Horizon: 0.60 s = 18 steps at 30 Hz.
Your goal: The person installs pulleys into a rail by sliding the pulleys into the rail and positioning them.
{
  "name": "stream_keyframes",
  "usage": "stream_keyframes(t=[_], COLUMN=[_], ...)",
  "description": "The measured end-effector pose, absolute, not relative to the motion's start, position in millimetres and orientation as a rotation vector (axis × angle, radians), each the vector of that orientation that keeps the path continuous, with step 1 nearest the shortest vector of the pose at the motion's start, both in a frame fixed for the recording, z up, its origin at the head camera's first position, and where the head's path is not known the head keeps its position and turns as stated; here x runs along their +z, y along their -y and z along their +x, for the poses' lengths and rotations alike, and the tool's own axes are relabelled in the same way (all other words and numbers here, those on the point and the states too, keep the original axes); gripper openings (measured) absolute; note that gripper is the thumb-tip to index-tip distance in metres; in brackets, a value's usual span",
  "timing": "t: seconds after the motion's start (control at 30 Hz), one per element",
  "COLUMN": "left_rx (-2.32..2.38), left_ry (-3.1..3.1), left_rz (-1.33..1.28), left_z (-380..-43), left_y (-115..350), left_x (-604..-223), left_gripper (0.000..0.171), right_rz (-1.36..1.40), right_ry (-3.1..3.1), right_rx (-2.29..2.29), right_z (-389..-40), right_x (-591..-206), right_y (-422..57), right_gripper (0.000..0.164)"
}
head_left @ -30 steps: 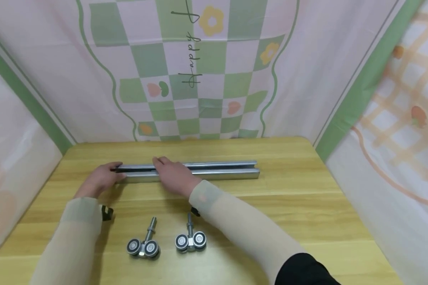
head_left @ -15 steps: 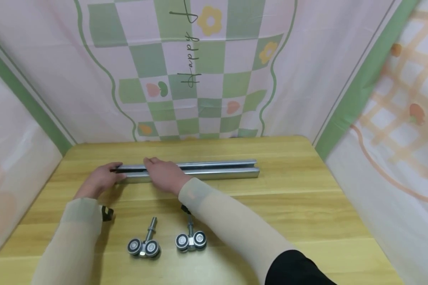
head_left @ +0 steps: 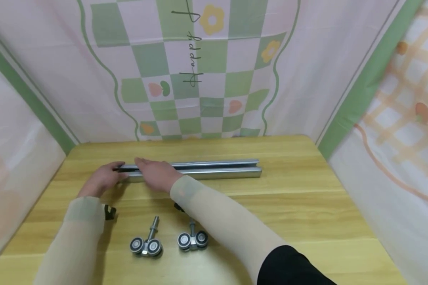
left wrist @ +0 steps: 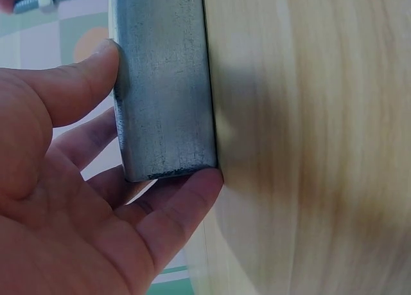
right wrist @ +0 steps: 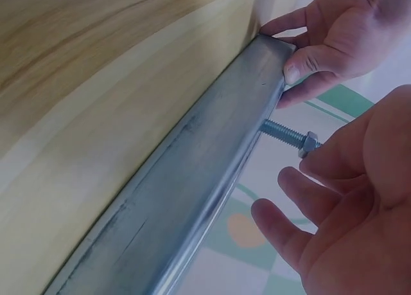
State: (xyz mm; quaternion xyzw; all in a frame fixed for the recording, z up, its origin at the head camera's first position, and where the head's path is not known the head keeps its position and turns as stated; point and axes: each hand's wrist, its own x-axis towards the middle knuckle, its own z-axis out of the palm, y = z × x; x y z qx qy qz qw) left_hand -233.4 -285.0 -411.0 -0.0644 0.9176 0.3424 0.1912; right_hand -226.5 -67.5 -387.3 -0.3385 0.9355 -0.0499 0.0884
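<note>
A long metal C-channel rail (head_left: 219,173) lies across the far part of the table, its open slot facing up. My left hand (head_left: 104,178) grips its left end; in the left wrist view the thumb presses the slot edge and the fingers wrap round the end. My right hand (head_left: 159,174) is over the rail to the right of the left hand. In the right wrist view it pinches a threaded bolt (right wrist: 282,134) at its nut (right wrist: 309,144), the bolt standing out of the slot. Whatever the bolt joins inside the rail is hidden.
Two roller trolleys with threaded stems, a left one (head_left: 154,247) and a right one (head_left: 184,240), lie on the wooden table (head_left: 306,217) nearer the body. The right forearm passes over the right one's stem. A patterned cloth (head_left: 214,59) hangs behind the table.
My right hand has slid leftward along the rail, closer to my left hand. The left hand, the rail and the two roller trolleys have stayed in place.
</note>
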Motion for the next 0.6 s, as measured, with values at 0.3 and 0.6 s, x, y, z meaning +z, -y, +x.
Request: stream_keyframes(t=[0.3,0.6], left_rx=[0.984,1.038], left_ry=[-2.565,-2.549], left_rz=[-0.182,-0.184], left_z=[-232.9,-232.4], left_y=[280.6,284.8], left_x=[-410.0,-409.8], left_gripper=[0.074,0.075], right_rz=[-0.956,-0.945], right_ry=[-2.722,-2.701], right_rx=[-0.221,-0.326], right_z=[-230.1,-229.4], right_x=[-390.0,-393.5], right_y=[81.1,95.5], right_gripper=[0.063,0.061])
